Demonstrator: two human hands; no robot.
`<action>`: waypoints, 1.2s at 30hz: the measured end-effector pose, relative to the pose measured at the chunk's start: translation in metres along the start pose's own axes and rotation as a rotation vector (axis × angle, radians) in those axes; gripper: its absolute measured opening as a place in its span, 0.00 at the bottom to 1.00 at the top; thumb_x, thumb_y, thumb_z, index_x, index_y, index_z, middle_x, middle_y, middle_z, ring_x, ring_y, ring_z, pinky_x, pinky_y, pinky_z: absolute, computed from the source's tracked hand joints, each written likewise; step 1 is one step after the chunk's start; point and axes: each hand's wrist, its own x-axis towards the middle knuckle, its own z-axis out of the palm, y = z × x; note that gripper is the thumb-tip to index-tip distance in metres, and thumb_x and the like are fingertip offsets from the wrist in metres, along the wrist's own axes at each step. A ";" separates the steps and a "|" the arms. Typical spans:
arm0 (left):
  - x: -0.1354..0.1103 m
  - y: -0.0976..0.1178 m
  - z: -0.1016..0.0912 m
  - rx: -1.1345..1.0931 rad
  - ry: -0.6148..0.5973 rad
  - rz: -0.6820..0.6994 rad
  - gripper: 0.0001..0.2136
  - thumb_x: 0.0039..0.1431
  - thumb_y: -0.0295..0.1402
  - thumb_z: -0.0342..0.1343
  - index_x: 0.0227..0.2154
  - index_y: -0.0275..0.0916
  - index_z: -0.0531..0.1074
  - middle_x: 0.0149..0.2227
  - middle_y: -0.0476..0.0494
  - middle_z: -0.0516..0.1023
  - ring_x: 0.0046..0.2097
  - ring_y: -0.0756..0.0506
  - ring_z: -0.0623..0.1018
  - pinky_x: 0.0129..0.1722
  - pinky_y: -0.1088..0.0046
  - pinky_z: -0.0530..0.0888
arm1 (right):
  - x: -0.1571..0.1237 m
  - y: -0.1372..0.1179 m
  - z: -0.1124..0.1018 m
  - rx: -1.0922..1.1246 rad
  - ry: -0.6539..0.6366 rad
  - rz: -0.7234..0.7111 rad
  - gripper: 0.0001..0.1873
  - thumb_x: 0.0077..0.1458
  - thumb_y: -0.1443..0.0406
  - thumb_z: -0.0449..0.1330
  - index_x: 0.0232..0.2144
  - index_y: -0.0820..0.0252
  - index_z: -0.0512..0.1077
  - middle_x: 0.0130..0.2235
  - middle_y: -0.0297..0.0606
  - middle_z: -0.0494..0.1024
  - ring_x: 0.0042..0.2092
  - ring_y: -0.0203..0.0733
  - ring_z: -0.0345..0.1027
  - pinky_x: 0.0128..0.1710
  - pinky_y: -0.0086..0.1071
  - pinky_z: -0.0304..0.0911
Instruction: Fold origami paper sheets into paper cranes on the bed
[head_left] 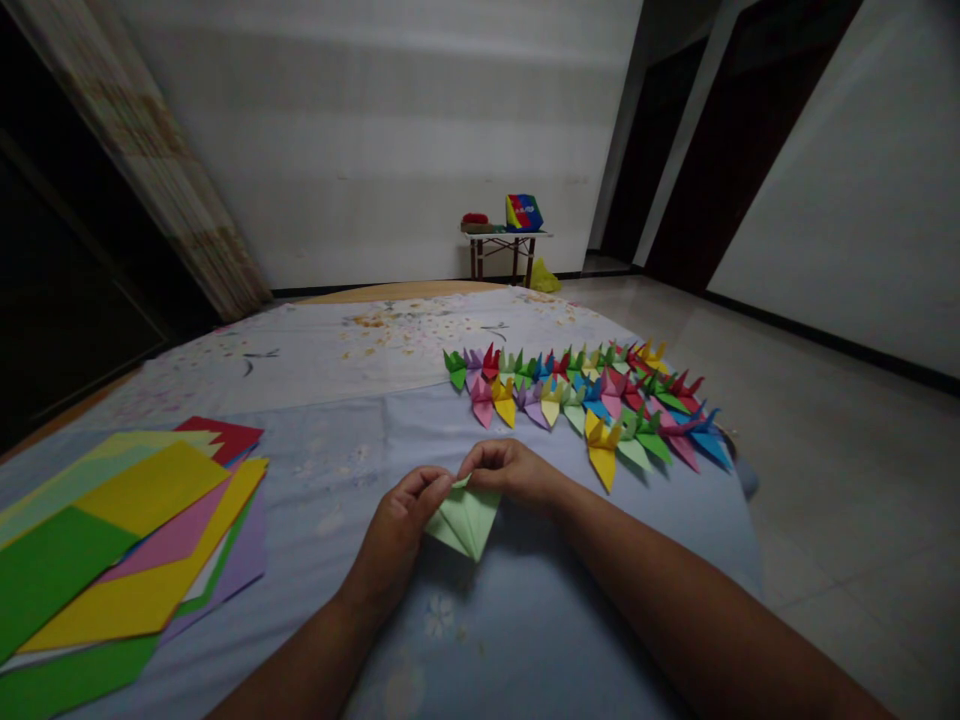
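Observation:
A partly folded sheet of pale green origami paper [466, 520] is held between my two hands, one corner pointing down toward me and creases running to that corner. My left hand [409, 515] pinches its upper left edge between thumb and fingers. On the upper right edge, my right hand [514, 472] is closed with its fingertips close to the left thumb. The fingers partly cover the paper's top. Beyond the right hand stand rows of folded paper cranes [551, 395] in many colours, the nearest a yellow crane [602, 450].
At the left lies a spread pile of coloured paper sheets [142, 540]. A pale blue cloth with flowers [322, 480] covers the round table, over a white floral cloth [315, 350]. Against the far wall, a small table [501, 238] carries a colourful box [523, 212].

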 end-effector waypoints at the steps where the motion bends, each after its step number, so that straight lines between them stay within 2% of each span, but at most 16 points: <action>1: 0.000 0.000 0.000 0.002 0.005 0.002 0.13 0.46 0.41 0.60 0.29 0.37 0.70 0.22 0.52 0.72 0.23 0.52 0.70 0.24 0.79 0.65 | 0.000 0.000 0.000 -0.006 -0.007 -0.001 0.13 0.37 0.61 0.67 0.24 0.65 0.71 0.21 0.30 0.71 0.21 0.28 0.61 0.23 0.24 0.54; 6: 0.002 -0.004 -0.001 0.051 0.019 0.021 0.12 0.45 0.38 0.61 0.31 0.37 0.70 0.23 0.52 0.74 0.24 0.52 0.71 0.25 0.80 0.66 | -0.001 -0.003 -0.005 -0.025 -0.063 -0.022 0.13 0.40 0.63 0.65 0.31 0.64 0.72 0.25 0.30 0.71 0.24 0.28 0.61 0.26 0.24 0.55; 10: 0.003 -0.004 -0.002 0.090 0.058 0.038 0.15 0.45 0.39 0.61 0.34 0.37 0.69 0.26 0.50 0.76 0.26 0.52 0.73 0.26 0.79 0.67 | -0.002 -0.007 -0.011 -0.058 -0.016 -0.038 0.16 0.44 0.61 0.62 0.37 0.62 0.72 0.24 0.28 0.68 0.24 0.27 0.57 0.25 0.23 0.53; 13: 0.003 -0.001 -0.001 0.087 0.063 0.055 0.17 0.45 0.39 0.62 0.37 0.37 0.68 0.28 0.49 0.76 0.28 0.50 0.74 0.28 0.78 0.69 | -0.001 -0.007 -0.012 -0.170 0.018 -0.025 0.16 0.47 0.56 0.59 0.34 0.64 0.73 0.23 0.30 0.67 0.23 0.28 0.56 0.23 0.23 0.52; 16: 0.003 0.000 0.000 0.084 0.048 0.056 0.19 0.45 0.39 0.62 0.39 0.37 0.66 0.28 0.50 0.76 0.28 0.50 0.75 0.28 0.77 0.70 | 0.000 -0.003 -0.012 -0.263 0.025 -0.022 0.18 0.45 0.53 0.61 0.29 0.65 0.72 0.22 0.30 0.67 0.23 0.28 0.56 0.22 0.23 0.52; 24: 0.001 0.002 0.000 0.084 0.071 -0.006 0.20 0.42 0.38 0.63 0.39 0.36 0.69 0.29 0.47 0.79 0.29 0.48 0.77 0.30 0.75 0.70 | 0.002 0.004 -0.013 -0.165 0.048 -0.023 0.20 0.40 0.53 0.65 0.25 0.66 0.71 0.21 0.30 0.69 0.22 0.28 0.56 0.23 0.24 0.51; 28: 0.004 0.001 -0.002 0.070 0.091 -0.069 0.17 0.41 0.38 0.64 0.34 0.33 0.73 0.26 0.44 0.79 0.28 0.48 0.76 0.29 0.75 0.70 | 0.002 0.002 -0.012 -0.142 0.058 -0.023 0.21 0.38 0.52 0.65 0.25 0.66 0.71 0.22 0.30 0.70 0.23 0.28 0.58 0.25 0.25 0.53; 36: 0.007 -0.002 -0.007 0.043 0.114 -0.037 0.14 0.42 0.38 0.64 0.30 0.34 0.76 0.24 0.47 0.79 0.25 0.51 0.73 0.27 0.77 0.68 | 0.000 -0.002 -0.009 -0.132 0.070 -0.065 0.21 0.37 0.52 0.66 0.24 0.66 0.71 0.21 0.29 0.69 0.22 0.28 0.57 0.24 0.25 0.51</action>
